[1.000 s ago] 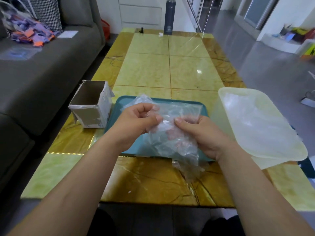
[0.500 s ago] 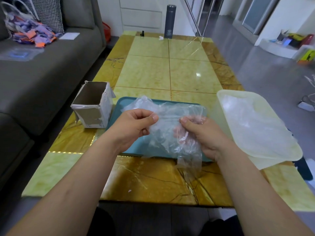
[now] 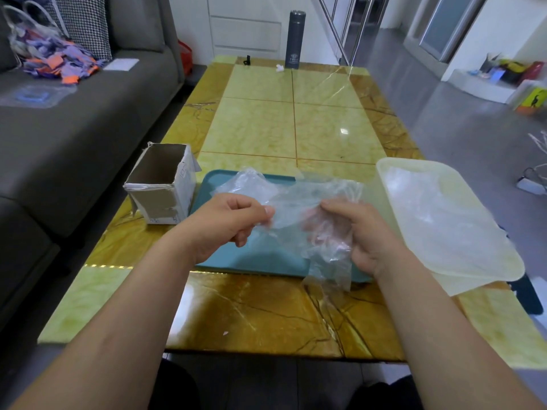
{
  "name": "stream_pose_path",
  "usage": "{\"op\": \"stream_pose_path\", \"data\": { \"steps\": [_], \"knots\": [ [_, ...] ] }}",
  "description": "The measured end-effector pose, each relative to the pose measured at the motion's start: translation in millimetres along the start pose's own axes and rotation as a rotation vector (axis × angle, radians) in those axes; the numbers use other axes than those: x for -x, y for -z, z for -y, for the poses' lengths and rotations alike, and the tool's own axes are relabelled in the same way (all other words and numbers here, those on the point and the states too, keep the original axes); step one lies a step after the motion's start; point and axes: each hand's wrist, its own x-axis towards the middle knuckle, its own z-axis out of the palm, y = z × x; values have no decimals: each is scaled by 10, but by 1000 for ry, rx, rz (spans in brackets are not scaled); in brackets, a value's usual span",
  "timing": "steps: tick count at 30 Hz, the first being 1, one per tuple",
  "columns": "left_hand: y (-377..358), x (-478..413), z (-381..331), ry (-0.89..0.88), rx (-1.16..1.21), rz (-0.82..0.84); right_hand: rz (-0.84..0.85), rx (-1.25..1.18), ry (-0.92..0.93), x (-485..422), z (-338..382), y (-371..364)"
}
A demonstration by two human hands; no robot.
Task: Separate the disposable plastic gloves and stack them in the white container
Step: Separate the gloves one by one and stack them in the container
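Two sheets could be drawn off together, or the thin film torn, because the gloves point(image 3: 299, 199) cling and are hard to tell apart. The bunch is held above the teal tray point(image 3: 260, 258), between the hands. One edge is pinched in the grip of the left hand point(image 3: 228, 223), and the rest is gathered in the curled grip of the right hand point(image 3: 364, 235), with a tail hanging toward the table point(image 3: 251, 306). The white container point(image 3: 420, 162) is seen just right of it.

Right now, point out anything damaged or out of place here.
The cardboard box left of the teal tray is torn along its open rim. The white container seems to overhang the table's right edge.
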Motion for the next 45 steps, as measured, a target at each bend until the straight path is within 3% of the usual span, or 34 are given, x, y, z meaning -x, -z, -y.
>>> {"op": "stream_pose_path", "data": {
  "steps": [4,8,10,12,14,15,16,20,23,26,31,35,42,45],
  "knots": [
    [99,63,21,126,-338,72,-26,-90,-45,22,24,-9],
    [281,124,58,379,-547,227,-72,-179,-34,37,49,-24],
    [360,167,43,425,-649,240,-46,-170,-10,60,86,-31],
    [424,172,40,337,-660,29,15,-111,13,79,125,-33],
    [423,135,17,91,-372,-351,85,-54,33,114,183,-32],
    [403,127,-40,-38,-182,-470,133,-45,28,150,220,-53],
    [377,112,-114,-118,-41,-482,180,-40,14,188,253,-88],
    [188,83,-405,-73,70,-23,278,69,-32,291,387,-150],
    [72,67,-476,3,46,189,289,142,-52,333,544,-143],
    [-108,51,-532,53,132,252,240,162,-45,358,721,-108],
    [-551,-30,-824,42,319,153,110,225,-12,500,1041,249],
    [-1002,-229,-1153,91,403,110,17,420,30,598,1233,681],
    [-1917,-690,-1425,239,305,57,-384,715,97,428,1362,1356],
    [-2041,-739,-1449,242,188,-56,-493,887,98,374,1359,1506]
  ]
}}
